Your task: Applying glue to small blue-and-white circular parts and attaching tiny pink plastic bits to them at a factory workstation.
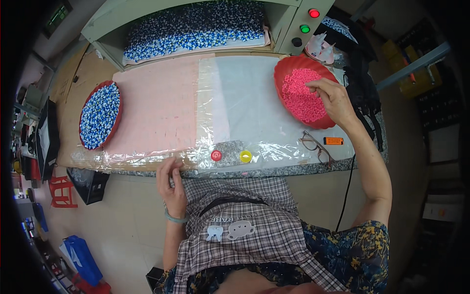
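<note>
Over the red scalloped bowl [280, 81] at the far right, my right hand [333, 100] is closed in a pinch. What lies between its fingertips, if anything, is too small to make out. Small bright pink pieces [301, 100] fill that bowl. My left hand [172, 188], with a pale green bangle at its wrist, hovers by the front edge of the table, fingers loosely bent and apart, holding nothing. A red round cap [216, 156] and a yellow round cap [245, 156] lie near the front edge, right of my left hand.
At the left stands a red bowl of blue-and-white pieces [100, 115]. Behind, a pale cabinet [289, 29] with lit buttons shelters a heap of similar pieces [196, 41]. Eyeglasses [318, 147] and an orange lighter-like object [333, 141] lie front right. A black cable [346, 193] hangs there.
</note>
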Motion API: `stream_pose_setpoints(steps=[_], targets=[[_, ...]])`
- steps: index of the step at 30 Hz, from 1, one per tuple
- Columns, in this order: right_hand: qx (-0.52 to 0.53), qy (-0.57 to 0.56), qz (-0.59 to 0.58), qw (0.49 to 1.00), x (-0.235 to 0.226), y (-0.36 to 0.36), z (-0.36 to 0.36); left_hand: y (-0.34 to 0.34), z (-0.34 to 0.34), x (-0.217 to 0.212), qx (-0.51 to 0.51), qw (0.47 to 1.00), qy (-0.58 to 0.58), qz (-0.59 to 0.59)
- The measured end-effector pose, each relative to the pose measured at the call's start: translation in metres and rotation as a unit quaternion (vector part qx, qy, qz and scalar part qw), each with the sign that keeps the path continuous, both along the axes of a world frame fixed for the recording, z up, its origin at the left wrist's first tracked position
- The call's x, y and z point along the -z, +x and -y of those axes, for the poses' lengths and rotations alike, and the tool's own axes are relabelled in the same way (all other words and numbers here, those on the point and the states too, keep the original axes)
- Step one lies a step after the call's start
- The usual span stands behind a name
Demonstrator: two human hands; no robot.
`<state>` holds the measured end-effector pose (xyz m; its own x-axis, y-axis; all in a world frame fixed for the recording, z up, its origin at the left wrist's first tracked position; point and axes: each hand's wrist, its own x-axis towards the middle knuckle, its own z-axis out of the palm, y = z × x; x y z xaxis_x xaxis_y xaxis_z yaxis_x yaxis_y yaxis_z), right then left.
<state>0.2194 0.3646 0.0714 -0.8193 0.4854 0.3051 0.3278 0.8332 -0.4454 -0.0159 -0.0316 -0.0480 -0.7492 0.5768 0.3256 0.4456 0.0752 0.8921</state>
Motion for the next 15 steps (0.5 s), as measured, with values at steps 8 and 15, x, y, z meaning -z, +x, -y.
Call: stream_pose_setpoints(steps=[8, 15], targets=[[0.055, -0.014, -0.013, 0.998, 0.001, 0.02, 0.01, -0.005, 0.004, 0.0, -0.01, 1.0, -0.001, -0.028], [0.089, 0.036, 0.004, 0.995, 0.018, 0.034, 0.003, -0.02, 0.006, -0.016, -0.032, 0.991, -0.014, -0.132]])
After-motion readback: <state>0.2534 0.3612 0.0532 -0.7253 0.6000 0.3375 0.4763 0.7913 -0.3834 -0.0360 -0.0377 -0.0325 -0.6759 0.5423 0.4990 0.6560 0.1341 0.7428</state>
